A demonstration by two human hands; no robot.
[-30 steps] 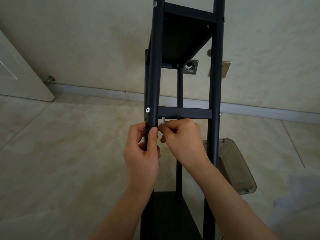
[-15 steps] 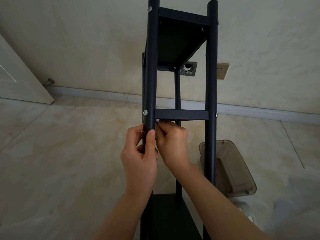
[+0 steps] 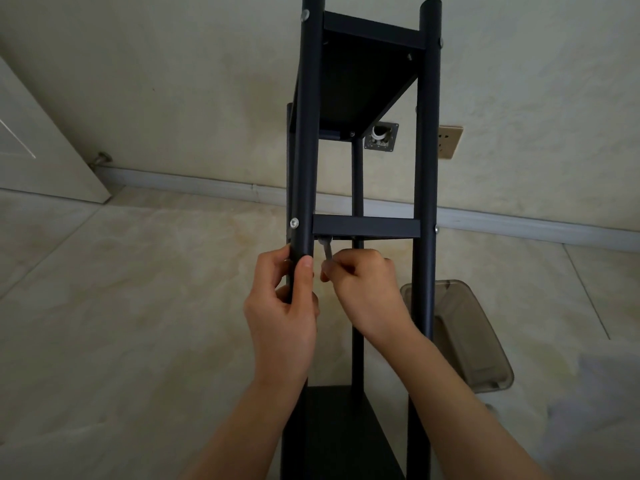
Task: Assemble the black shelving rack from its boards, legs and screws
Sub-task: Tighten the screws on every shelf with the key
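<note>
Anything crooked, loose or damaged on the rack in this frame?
Nothing stands out. The middle shelf sits square between the legs. The left hand grips the front left leg; the right hand holds a small metal tool under that shelf.

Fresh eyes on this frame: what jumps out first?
The tall black rack fills the centre, standing on the tiled floor before the wall. At mid-height the left hand grips its front left leg, while the right hand pinches a small silver tool just under the middle shelf. A smoky plastic tray lies on the floor to the right.
</note>
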